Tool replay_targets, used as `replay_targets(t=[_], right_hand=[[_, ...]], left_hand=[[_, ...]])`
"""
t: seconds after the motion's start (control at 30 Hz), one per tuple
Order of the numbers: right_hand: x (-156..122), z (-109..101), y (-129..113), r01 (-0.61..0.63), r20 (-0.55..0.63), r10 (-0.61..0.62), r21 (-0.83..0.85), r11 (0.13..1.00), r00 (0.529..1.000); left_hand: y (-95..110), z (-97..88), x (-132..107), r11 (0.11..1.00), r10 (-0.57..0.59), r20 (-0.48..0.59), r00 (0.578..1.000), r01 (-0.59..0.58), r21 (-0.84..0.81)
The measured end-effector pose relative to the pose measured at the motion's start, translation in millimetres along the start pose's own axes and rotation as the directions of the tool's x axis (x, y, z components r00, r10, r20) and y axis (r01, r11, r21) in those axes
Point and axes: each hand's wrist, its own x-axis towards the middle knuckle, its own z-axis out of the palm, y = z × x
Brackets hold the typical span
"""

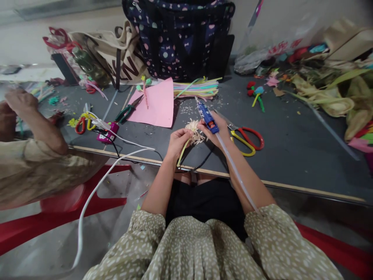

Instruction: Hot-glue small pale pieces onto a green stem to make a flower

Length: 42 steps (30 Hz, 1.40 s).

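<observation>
My left hand (178,140) is closed round the yellow-green stem of a small pale flower (194,130) with fringed cream petals, held just above the dark grey table (291,140). My right hand (217,130) grips a blue glue gun (207,115) with a long clear glue stick (233,167) trailing back along my forearm. The gun's body lies right beside the flower head, its tip pointing away from me. A black cable runs under both hands.
Red-and-yellow scissors (247,138) lie right of my hand. A pink sheet (155,103), coloured strips (195,88), a dotted bag (180,35) and a canvas bag (116,54) are behind. Another person's arm (37,132) works at left. Craft scraps (326,93) pile far right.
</observation>
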Motion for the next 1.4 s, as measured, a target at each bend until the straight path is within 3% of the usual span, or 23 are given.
replay_targets(t=[0.47,0.67,0.77,0.87,0.97,1.1,1.27,1.4], right_hand=[[1.0,3.0,3.0,-0.015,-0.011,0.015,0.031,0.999,1.000],[4.7,-2.6,-8.2,-0.016,-0.121,0.037,0.166,0.986,0.992],[5.2,-2.3,-5.3,-0.038,-0.205,0.094,0.260,0.965,0.974],[5.3,-0.1,1.0,-0.152,-0.255,0.244,0.332,0.931,0.936],[7.1,-0.1,3.7,-0.253,-0.229,0.379,0.439,0.862,0.897],[9.3,-2.6,2.3,-0.308,-0.152,0.431,0.499,0.810,0.889],[2.7,-1.0,6.8,-0.334,0.005,0.354,0.342,0.878,0.935],[-1.1,1.3,9.3,-0.292,0.001,0.302,0.262,0.920,0.953]], left_hand=[[-0.3,0.5,-0.1,1.000,-0.001,0.012,1.000,0.001,-0.018],[0.1,-0.9,-1.2,0.999,0.015,-0.017,1.000,-0.016,-0.046],[0.9,-2.6,-1.7,0.996,0.018,-0.023,1.000,-0.020,-0.092],[0.6,-5.1,-1.3,0.987,0.043,-0.024,0.999,-0.046,-0.157],[-1.1,-8.1,-0.3,0.970,0.074,0.003,0.997,-0.072,-0.232],[-2.4,-10.0,0.2,0.962,0.063,0.034,0.997,-0.052,-0.268],[0.9,-9.0,-0.6,0.937,0.058,0.026,0.998,-0.046,-0.347],[1.7,-9.8,0.1,0.915,0.043,0.017,0.999,-0.033,-0.403]])
